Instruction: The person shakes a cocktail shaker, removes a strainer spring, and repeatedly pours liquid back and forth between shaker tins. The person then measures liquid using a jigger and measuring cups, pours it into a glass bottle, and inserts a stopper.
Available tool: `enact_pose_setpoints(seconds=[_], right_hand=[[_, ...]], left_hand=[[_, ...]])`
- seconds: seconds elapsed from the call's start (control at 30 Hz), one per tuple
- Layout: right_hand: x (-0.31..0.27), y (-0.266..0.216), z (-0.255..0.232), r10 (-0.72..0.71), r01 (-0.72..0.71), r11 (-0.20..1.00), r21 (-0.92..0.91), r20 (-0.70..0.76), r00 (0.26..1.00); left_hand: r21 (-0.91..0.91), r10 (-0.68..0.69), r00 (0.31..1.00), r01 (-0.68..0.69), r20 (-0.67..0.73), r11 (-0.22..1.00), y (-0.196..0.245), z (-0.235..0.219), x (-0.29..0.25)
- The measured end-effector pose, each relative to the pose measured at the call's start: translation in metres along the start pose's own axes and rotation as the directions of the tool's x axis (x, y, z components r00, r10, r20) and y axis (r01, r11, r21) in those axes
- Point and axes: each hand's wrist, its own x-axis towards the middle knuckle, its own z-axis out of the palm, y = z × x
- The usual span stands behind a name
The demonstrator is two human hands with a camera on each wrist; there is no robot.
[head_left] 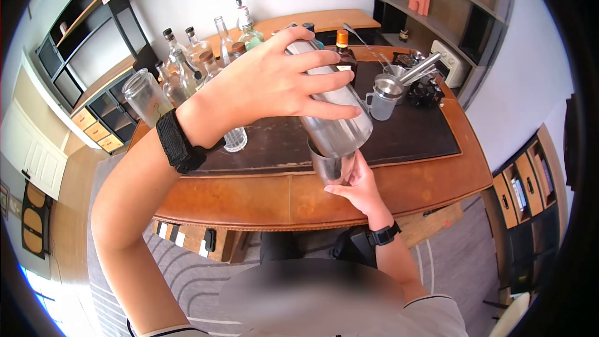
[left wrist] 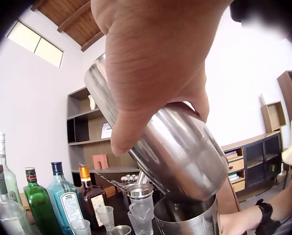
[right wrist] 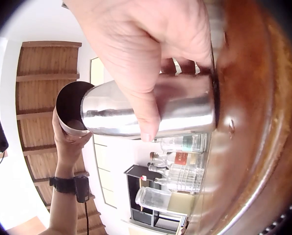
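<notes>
My left hand grips a large metal shaker tin from above, its fingers spread round the wall. The tin leans steeply, its lower end at the mouth of a smaller shaker tin. My right hand holds that smaller tin near the desk's front edge, thumb on the near side and fingers round the far side. In the left wrist view the large tin overlaps the rim of the small tin. Beyond the small tin, the right wrist view shows the dark mouth of the large tin.
Several bottles stand at the back left of the leather-topped desk, with a glass jar and a cut-glass tumbler nearer. Right of the tins are a clear jug topped by a metal strainer and a bottle with an orange cap.
</notes>
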Motion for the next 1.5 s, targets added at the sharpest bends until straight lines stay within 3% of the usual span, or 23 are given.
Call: enact_pose_setpoints(seconds=[0.17, 0.37, 0.57, 0.7, 1.0, 1.37, 1.5], right_hand=[[-0.001, 0.003, 0.001, -0.042, 0.041, 0.995, 0.091, 0.001, 0.999], [-0.001, 0.004, -0.001, -0.06, 0.06, 0.998, 0.033, 0.014, 0.998], [-0.002, 0.005, 0.0, -0.061, 0.061, 0.998, 0.019, 0.032, 0.998], [-0.002, 0.002, 0.001, -0.061, 0.06, 0.997, 0.043, 0.029, 0.998], [-0.002, 0.008, -0.002, -0.055, 0.052, 0.996, 0.074, 0.034, 0.998], [-0.003, 0.009, -0.001, -0.057, 0.055, 0.997, 0.053, 0.029, 0.998], [-0.003, 0.009, -0.001, -0.062, 0.06, 0.997, 0.048, 0.03, 0.998]], left_hand=[[0.0, -0.042, 0.999, 0.042, -0.003, 0.999, 0.01, 0.009, -0.006], [0.015, -0.075, 0.988, 0.073, 0.133, 0.997, 0.017, 0.008, -0.022], [0.164, -0.12, 0.98, 0.095, 0.155, 0.982, 0.003, 0.002, -0.037], [0.047, -0.197, 0.968, 0.192, 0.153, 0.98, 0.002, -0.001, -0.032], [-0.075, -0.165, 0.976, 0.177, 0.144, 0.981, 0.018, 0.013, -0.03], [0.112, -0.034, 0.987, 0.017, 0.154, 0.994, 0.003, -0.005, -0.02], [0.056, -0.109, 0.983, 0.101, 0.148, 0.993, 0.008, -0.005, -0.014]])
